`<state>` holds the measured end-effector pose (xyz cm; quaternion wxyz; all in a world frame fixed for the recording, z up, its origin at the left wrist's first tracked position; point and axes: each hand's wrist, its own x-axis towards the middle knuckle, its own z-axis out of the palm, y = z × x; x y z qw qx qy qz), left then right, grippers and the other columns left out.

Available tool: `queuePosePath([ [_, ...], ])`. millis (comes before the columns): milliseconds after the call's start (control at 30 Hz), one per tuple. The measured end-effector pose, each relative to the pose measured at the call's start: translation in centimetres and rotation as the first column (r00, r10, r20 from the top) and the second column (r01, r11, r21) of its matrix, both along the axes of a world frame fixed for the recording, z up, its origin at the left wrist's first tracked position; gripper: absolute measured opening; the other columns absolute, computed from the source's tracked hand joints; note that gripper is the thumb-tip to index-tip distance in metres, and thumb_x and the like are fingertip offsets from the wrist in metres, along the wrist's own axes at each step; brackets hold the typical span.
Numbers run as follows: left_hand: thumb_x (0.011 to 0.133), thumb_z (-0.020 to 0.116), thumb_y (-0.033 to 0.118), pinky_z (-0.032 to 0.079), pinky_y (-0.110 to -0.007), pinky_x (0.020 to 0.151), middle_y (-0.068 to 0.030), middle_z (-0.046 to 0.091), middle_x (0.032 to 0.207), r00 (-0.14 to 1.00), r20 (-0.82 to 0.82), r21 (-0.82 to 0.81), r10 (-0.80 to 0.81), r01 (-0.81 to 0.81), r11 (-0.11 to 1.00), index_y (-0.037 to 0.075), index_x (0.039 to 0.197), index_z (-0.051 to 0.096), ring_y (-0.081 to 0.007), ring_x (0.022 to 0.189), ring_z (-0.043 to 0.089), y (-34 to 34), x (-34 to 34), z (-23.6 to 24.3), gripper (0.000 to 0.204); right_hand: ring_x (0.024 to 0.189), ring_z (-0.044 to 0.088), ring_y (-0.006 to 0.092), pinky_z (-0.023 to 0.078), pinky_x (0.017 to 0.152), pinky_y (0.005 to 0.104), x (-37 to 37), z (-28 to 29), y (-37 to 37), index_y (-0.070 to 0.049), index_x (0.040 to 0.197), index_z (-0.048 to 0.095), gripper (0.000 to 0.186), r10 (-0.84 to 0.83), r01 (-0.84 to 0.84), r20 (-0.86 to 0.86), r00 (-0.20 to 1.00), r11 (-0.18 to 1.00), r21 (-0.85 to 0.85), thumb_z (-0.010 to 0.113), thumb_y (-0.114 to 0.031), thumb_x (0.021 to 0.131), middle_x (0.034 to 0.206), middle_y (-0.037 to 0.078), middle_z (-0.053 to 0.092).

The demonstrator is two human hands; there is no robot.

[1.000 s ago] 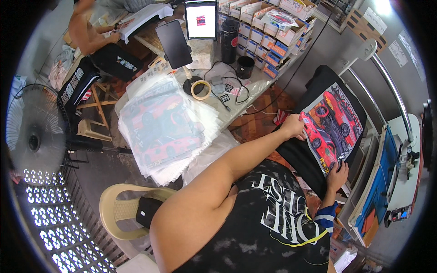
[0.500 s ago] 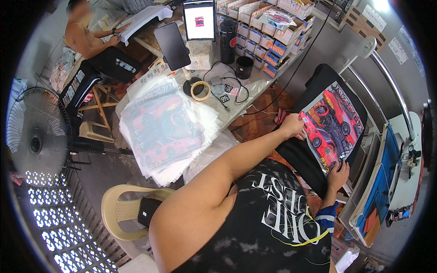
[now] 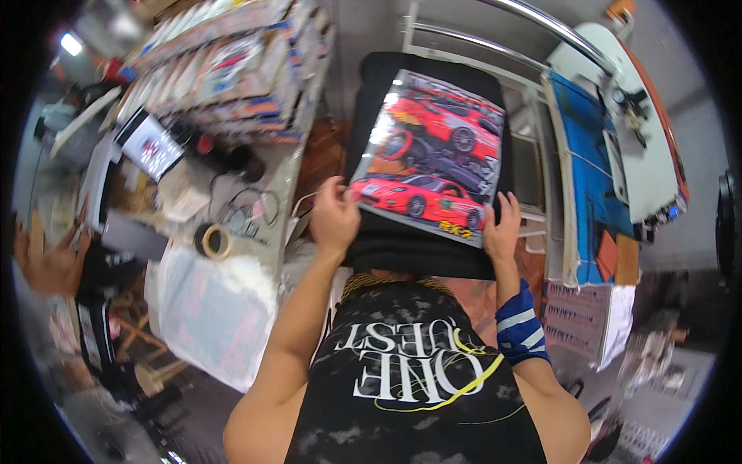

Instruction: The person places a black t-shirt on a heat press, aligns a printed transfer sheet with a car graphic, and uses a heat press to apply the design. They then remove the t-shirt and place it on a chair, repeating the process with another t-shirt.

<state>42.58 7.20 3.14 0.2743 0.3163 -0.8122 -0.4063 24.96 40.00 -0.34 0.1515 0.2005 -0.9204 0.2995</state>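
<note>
Now that the person has swung round to face it squarely, the glossy rectangular sheet printed with red cars (image 3: 433,162) lies straight ahead of both hands, picture side up on smooth black fabric (image 3: 421,251). Both hands sit at the same near corners as a moment ago, so I judge the turn has altered the stance more than the hold, and it puts the sheet's slight slant in plain sight. The bare left hand (image 3: 334,220) has half-curled fingers at the near left corner; the bare right hand (image 3: 503,232), with a blue, white-striped band (image 3: 522,329) on its forearm, has loosely parted fingers at the near right one. Whether either pinches the sheet or merely touches it, I cannot tell. Rightward of the right hand is a flat blue panel (image 3: 576,185); leftward of the left hand lies a tan ring of tape (image 3: 212,241).
</note>
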Motion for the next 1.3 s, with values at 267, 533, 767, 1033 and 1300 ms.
queuePosePath([
  [267, 0.091, 0.074, 0.021, 0.029, -0.062, 0.122, -0.0249, 0.057, 0.144, 0.821, 0.277, -0.48, -0.5, 0.569, 0.668, -0.001, 0.131, 0.065, -0.0479, 0.143, 0.044, -0.2, -1.9, -1.5, 0.047, 0.151, 0.033, 0.0428, 0.02, 0.123, 0.0641, 1.9, 2.0, 0.6, -0.006, 0.145, 0.058, 0.06, 0.12, -0.148, 0.104, 0.987, 0.933, 0.328, 0.065, -0.043, 0.098, 0.157, 0.019, 0.047],
  [533, 0.091, 0.073, 0.016, 0.032, -0.06, 0.121, -0.019, 0.059, 0.144, 0.851, 0.227, -0.452, -0.474, 0.523, 0.722, 0.001, 0.13, 0.065, -0.0443, 0.141, 0.047, 2.2, -3.4, -2.1, 0.043, 0.146, 0.04, 0.0446, 0.032, 0.121, 0.0537, -4.1, 1.4, 1.5, -0.004, 0.14, 0.062, 0.048, 0.202, -0.215, 0.083, 0.976, 0.956, 0.201, 0.066, -0.028, 0.098, 0.152, 0.021, 0.052],
  [767, 0.091, 0.073, 0.015, 0.032, -0.057, 0.121, -0.0152, 0.06, 0.144, 0.85, 0.245, -0.476, -0.466, 0.524, 0.706, 0.002, 0.13, 0.066, -0.0413, 0.141, 0.049, 0.3, -5.1, -1.5, 0.042, 0.147, 0.04, 0.0426, 0.035, 0.119, 0.0536, -3.1, 2.5, 0.5, -0.006, 0.139, 0.063, 0.051, 0.168, -0.183, 0.081, 0.982, 0.956, 0.228, 0.068, -0.034, 0.097, 0.154, 0.019, 0.051],
  [1033, 0.088, 0.076, 0.018, 0.034, -0.057, 0.12, -0.0194, 0.062, 0.141, 0.861, 0.191, -0.484, -0.471, 0.5, 0.718, 0.002, 0.126, 0.07, -0.0413, 0.139, 0.051, 0.3, -5.1, -1.3, 0.041, 0.145, 0.042, 0.0427, 0.036, 0.118, 0.0527, -3.4, 1.8, 0.5, -0.006, 0.136, 0.064, 0.05, 0.133, -0.145, 0.085, 0.987, 0.976, 0.163, 0.07, -0.034, 0.095, 0.153, 0.018, 0.051],
  [1300, 0.088, 0.076, 0.017, 0.036, -0.056, 0.12, -0.0192, 0.064, 0.139, 0.881, 0.148, -0.457, -0.45, 0.464, 0.759, 0.002, 0.123, 0.073, -0.0413, 0.138, 0.052, -0.1, -5.3, -1.7, 0.038, 0.144, 0.043, 0.0433, 0.037, 0.118, 0.0523, -3.4, 1.3, 0.3, -0.005, 0.134, 0.065, 0.048, 0.134, -0.142, 0.057, 0.989, 0.975, 0.171, 0.071, -0.032, 0.095, 0.15, 0.02, 0.053],
])
